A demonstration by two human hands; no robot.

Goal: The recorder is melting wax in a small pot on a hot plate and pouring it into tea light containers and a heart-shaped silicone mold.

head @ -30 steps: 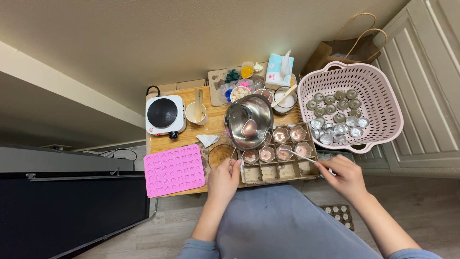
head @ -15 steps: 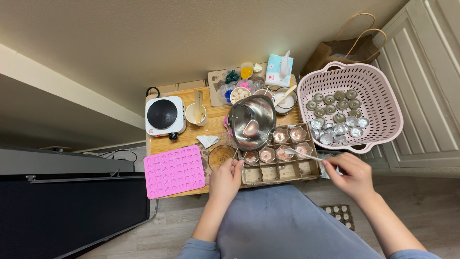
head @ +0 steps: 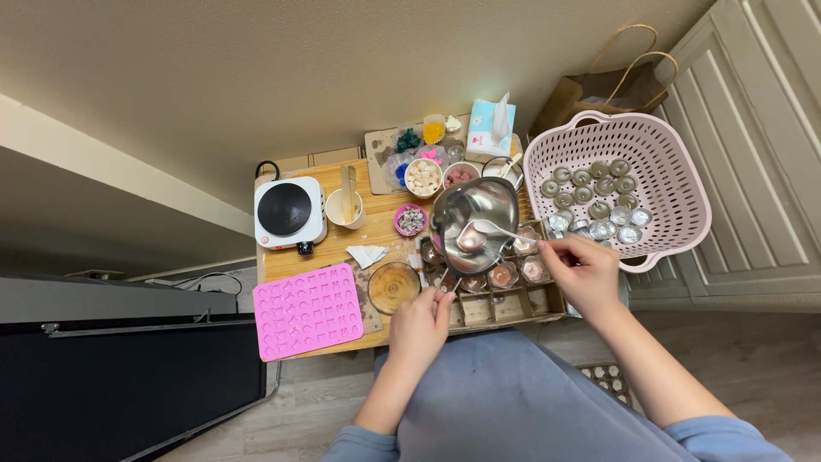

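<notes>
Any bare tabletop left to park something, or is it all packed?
Bare wood only between the hot plate and the pink mould, beside the folded paper. Crowded around the steel pot, divided tray and small bowls. Basket holds tins.

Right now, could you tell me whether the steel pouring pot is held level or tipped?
Tipped. The left hand holds the steel pouring pot raised over the divided box, its inside facing the camera, while the right hand dips a spoon into it.
</notes>
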